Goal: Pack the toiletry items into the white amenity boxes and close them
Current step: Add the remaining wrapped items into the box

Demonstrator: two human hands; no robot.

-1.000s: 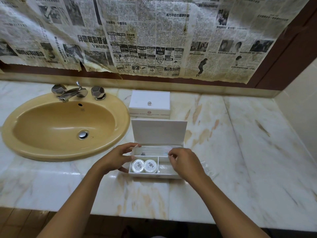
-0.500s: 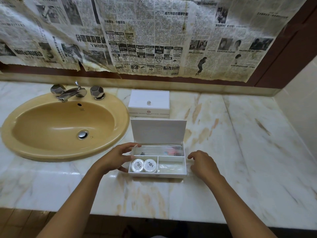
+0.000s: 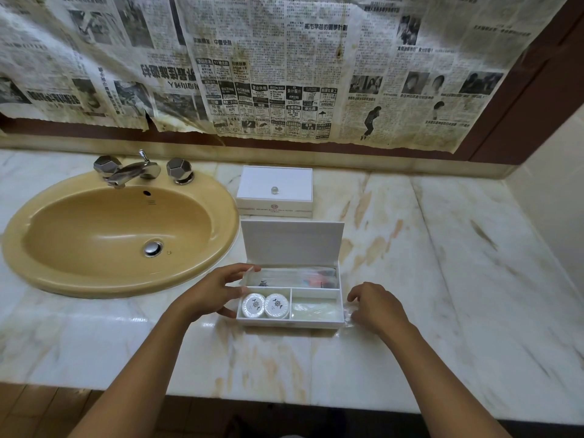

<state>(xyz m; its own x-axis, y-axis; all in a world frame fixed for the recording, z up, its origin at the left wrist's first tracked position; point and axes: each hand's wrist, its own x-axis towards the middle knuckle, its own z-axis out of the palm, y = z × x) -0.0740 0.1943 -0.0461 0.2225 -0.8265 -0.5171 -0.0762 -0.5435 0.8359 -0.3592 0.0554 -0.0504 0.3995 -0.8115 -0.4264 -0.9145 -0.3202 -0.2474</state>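
While your left hand (image 3: pixel 211 291) grips the box (image 3: pixel 290 322) at centre frame, let your loosely curled, empty right hand (image 3: pixel 376 308) fold the lid (image 3: pixel 292 243) down squarely.

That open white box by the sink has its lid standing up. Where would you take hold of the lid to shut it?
Probably by the lid's free top edge, reaching from above and a little behind. It stands upright, hinged along the back of the open box, so that edge swings forward and down over the compartments. The left hand steadies the box's left side; the right hand is beside the box.
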